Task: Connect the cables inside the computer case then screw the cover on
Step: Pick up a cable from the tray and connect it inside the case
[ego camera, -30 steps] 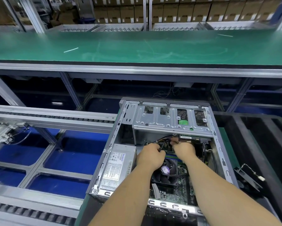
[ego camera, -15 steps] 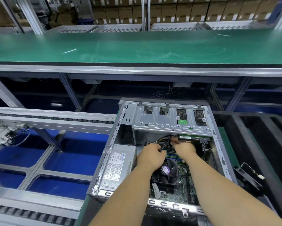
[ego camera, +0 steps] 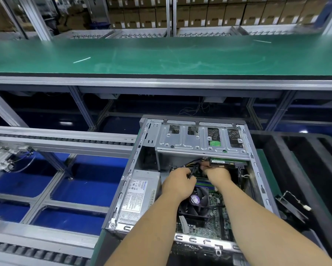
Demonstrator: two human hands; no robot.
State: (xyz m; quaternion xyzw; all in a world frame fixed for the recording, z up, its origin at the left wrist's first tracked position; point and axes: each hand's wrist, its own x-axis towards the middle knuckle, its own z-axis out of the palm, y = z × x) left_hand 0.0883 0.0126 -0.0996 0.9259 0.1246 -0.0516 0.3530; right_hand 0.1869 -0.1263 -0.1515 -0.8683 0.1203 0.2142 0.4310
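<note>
the long green bench (ego camera: 161, 54) runs across the far side of your view, with stacked cardboard boxes (ego camera: 228, 14) on racks behind it. on your left, the roller conveyor (ego camera: 61, 141) crosses over blue floor panels. to your right, black foam trays (ego camera: 305, 169) sit beside the case, and a loose black bracket (ego camera: 290, 207) lies on them near the case's right wall.

the open computer case (ego camera: 261, 179) lies right in front of you, near the middle, its cover off. its silver drive cage (ego camera: 197, 144) spans the far end, the grey power supply (ego camera: 138, 198) fills the left side, and the cpu fan (ego camera: 195, 203) sits on the green motherboard (ego camera: 213, 223) between your forearms.

both your hands are deep in the case, just under the drive cage. your left hand (ego camera: 177, 182) is curled, fingers pinching the black cables (ego camera: 193, 168). your right hand (ego camera: 217, 173) is curled too, fingertips closed on a connector (ego camera: 204, 166) beside the drive (ego camera: 226, 162) under the cage; exactly what it plugs into is hidden. the two hands are almost touching.
</note>
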